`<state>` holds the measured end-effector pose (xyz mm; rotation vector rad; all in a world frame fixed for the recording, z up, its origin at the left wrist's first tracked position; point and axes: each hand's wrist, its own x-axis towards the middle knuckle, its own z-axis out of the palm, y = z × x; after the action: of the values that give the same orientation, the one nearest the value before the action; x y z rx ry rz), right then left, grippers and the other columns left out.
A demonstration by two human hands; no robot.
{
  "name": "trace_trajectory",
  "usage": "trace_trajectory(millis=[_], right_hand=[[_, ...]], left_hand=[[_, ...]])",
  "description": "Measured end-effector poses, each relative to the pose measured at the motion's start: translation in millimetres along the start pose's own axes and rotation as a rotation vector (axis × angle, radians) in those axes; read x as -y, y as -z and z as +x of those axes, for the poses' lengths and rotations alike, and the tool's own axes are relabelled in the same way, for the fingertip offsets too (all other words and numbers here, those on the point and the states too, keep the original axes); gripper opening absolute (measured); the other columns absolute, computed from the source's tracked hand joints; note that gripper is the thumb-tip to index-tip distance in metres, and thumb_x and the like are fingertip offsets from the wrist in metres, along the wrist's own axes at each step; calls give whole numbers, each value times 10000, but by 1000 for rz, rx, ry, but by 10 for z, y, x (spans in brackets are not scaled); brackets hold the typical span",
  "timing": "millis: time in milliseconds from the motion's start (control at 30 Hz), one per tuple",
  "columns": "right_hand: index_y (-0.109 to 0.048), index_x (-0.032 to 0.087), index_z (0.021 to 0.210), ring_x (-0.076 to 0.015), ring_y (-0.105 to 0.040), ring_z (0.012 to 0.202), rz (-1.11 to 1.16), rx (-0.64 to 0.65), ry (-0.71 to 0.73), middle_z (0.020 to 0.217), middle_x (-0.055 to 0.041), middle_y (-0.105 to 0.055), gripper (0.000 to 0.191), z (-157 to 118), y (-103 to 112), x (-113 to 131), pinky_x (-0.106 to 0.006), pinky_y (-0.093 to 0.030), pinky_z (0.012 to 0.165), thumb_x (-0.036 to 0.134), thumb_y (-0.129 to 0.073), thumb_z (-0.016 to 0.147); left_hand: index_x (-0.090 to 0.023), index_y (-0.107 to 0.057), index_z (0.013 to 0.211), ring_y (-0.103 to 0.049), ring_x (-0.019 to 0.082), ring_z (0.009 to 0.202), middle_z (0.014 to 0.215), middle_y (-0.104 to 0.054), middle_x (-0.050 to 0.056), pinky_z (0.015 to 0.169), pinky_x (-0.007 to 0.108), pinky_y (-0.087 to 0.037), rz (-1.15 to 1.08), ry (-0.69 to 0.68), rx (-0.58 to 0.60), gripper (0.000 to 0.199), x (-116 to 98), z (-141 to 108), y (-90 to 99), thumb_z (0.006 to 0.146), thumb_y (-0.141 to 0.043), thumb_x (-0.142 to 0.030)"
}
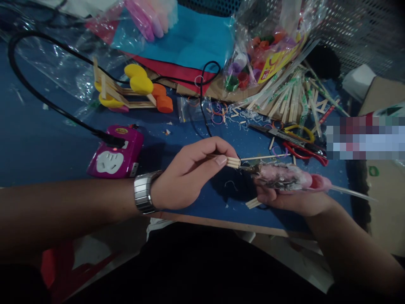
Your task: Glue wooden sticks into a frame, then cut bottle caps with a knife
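Note:
My left hand [186, 175], with a metal watch on its wrist, pinches a small bundle of thin wooden sticks [233, 162] between thumb and fingers. In my right hand [287, 202] lies a pink hot glue gun [281, 177], its front half smudged black and grey. The gun's nozzle points left and meets, or nearly meets, the ends of the sticks. A clear glue stick [352, 192] juts from the back of the gun. Below the nozzle, near my right fingertips, another short stick bundle [253, 203] rests on the blue table. The trigger is hidden by my hand.
At left sits a purple power socket [117, 154] with a black cable [38, 36] looping from it. Behind it stands a stick frame with yellow and orange caps [139, 80]. Scissors [294, 141], wrapped sticks [289, 99] and a bag of coloured caps [253, 63] lie at the back right.

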<state>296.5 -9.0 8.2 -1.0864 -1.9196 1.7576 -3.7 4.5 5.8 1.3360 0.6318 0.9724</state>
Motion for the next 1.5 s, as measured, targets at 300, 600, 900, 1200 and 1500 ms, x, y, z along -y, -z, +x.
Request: trace_trajectory(millis=[300,600,900,1200,1500], right_hand=[[-743,237,876,-145,-595,635,-179,-99,4,749,0,-673,123,9,-31,71,-261,-538,600,328,-821,905],[-765,243,1009,-138,-603,634,-255,-74,95,765,9,-690,81,20,-12,89,-249,-530,603,286,-772,941],[-783,256,1062,-144,-604,662,-232,-75,69,810,3,-699,126,-4,4,19,-253,-535,619,304,-788,946],[-764,233,927,-139,-618,643,-152,-96,4,776,-5,-707,88,14,-27,88,-239,-564,608,295,-819,900],[-813,256,1090,-142,-636,688,11,-139,-11,864,-11,-740,189,-17,-78,41,-248,-582,660,264,-835,903]], left_hand=[[-189,-722,1088,-561,141,765,963,-697,61,695,303,-464,15,6,-10,196,1,5,-1,1113,-578,-320],[-186,-723,1089,-540,130,750,947,-680,51,683,297,-452,-6,8,-9,193,1,1,-2,1115,-576,-309],[-194,-723,1084,-549,132,754,950,-690,47,706,309,-460,1,8,-10,188,-3,-2,-5,1110,-587,-321],[-198,-724,1090,-554,147,759,936,-685,59,686,312,-466,20,3,-22,195,10,-9,-3,1106,-589,-339],[-196,-718,1097,-539,137,736,926,-671,47,678,309,-452,71,-37,-37,182,-18,-28,-10,1111,-573,-305]])
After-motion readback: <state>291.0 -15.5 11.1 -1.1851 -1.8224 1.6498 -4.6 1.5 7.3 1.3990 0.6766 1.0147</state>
